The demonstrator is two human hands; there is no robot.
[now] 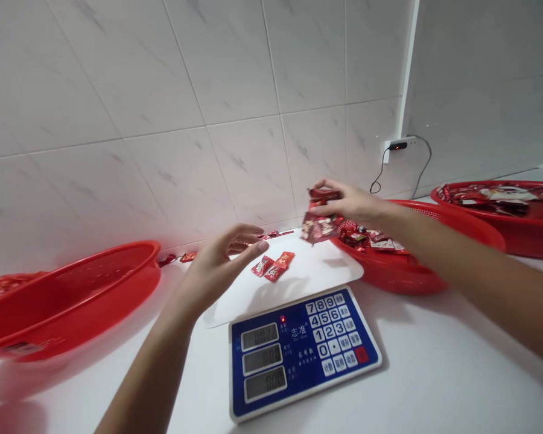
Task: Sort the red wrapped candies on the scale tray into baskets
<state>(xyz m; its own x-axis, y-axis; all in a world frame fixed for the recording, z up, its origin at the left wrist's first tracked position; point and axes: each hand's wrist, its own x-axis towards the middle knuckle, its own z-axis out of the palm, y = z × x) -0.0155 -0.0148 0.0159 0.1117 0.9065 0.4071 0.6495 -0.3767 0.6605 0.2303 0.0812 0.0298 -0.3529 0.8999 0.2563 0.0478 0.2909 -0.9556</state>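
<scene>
Several red wrapped candies [323, 226] are gripped in my right hand [344, 202], raised above the right side of the scale's white pan [314, 274]. My left hand [219, 256] hovers over the pan's left side, fingers curved and thumb apart, with nothing in it. On the pan between my hands lie a few small red candy packets [274, 266]. In front of the pan, the scale's blue panel [298, 355] carries number keys, three displays whose digits are hard to read, and a lit red light.
Close on the right stands a red basket [398, 277] with wrapped sweets inside; another filled red basket [525, 235] is behind it. A large red basket [131, 289] stands at left. Loose packets [187, 257] lie along the tiled wall, where a power strip [396, 146] with cables is fixed.
</scene>
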